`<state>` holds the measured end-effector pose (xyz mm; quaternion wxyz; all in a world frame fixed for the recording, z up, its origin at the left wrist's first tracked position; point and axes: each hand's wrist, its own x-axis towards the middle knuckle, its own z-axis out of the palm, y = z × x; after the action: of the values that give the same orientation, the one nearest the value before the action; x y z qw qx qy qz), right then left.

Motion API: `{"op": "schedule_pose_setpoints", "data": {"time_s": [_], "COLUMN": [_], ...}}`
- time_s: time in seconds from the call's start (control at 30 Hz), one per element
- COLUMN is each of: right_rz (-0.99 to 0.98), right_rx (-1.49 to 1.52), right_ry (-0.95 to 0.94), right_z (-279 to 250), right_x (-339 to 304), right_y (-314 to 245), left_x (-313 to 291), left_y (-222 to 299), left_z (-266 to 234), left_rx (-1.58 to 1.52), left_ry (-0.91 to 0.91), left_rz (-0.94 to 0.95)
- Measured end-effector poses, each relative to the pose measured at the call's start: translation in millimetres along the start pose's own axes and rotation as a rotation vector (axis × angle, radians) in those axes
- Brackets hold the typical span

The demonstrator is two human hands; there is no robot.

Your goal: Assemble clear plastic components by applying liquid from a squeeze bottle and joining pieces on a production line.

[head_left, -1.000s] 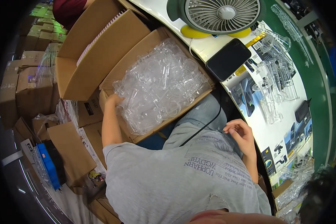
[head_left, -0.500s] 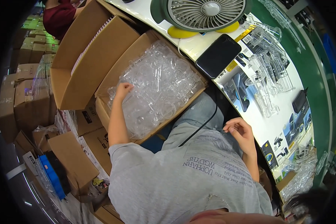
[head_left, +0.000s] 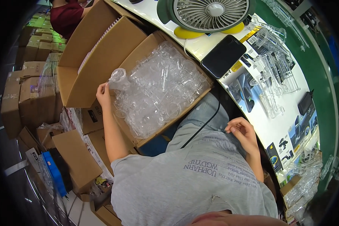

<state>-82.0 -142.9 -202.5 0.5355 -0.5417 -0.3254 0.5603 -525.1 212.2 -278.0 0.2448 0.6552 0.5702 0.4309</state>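
left fingers [head_left: 100,89] are pinched while right fingers [head_left: 237,121] curl loosely.

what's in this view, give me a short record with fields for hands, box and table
left hand: pinching a clear plastic piece
right hand: loosely curled, nothing visible in it
box: open cardboard box full of clear plastic parts
table: fan, dark-screened phone, clear pieces
background: another person's dark red sleeve

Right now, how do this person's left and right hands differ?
The left hand pinches a clear plastic piece; the right hand, loosely curled, shows nothing held. The left hand is by the cardboard box; the right hand is near the table. Both are bare.
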Motion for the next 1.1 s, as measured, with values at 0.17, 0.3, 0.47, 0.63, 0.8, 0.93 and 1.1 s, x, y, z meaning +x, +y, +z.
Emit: {"op": "schedule_pose_setpoints", "data": {"time_s": [0.17,0.3,0.47,0.63,0.8,0.93,1.1], "right_rz": [0.01,0.021,0.004,0.021,0.011,0.035,0.018], "right_rx": [0.023,0.007,0.018,0.021,0.039,0.062,0.066], "right_ry": [0.007,0.02,0.023,0.018,0.013,0.015,0.026], "right_z": [-1.4,-5.3,-5.9,-6.2,-7.1,-6.5,-4.1], "right_x": [-4.0,-7.0,-4.2,-3.4,-8.0,-6.4,-11.0], "right_y": [3.0,4.1,3.3,5.4,4.8,3.6,5.0], "left_x": [-12.2,-17.6,-14.3,-28.2,-57.3,-62.2,-52.2], "left_y": [-8.7,44.9,28.1,33.2,-8.4,-24.9,-21.6], "left_z": [8.0,25.2,18.4,26.9,48.6,64.4,66.9], "left_rx": [0.163,0.752,0.922,0.878,0.985,1.122,1.171], "left_ry": [-0.001,-0.058,-0.122,0.052,-0.499,-0.44,-0.53], "left_rz": [-0.055,-0.145,-0.115,0.188,0.18,0.311,0.477]}}
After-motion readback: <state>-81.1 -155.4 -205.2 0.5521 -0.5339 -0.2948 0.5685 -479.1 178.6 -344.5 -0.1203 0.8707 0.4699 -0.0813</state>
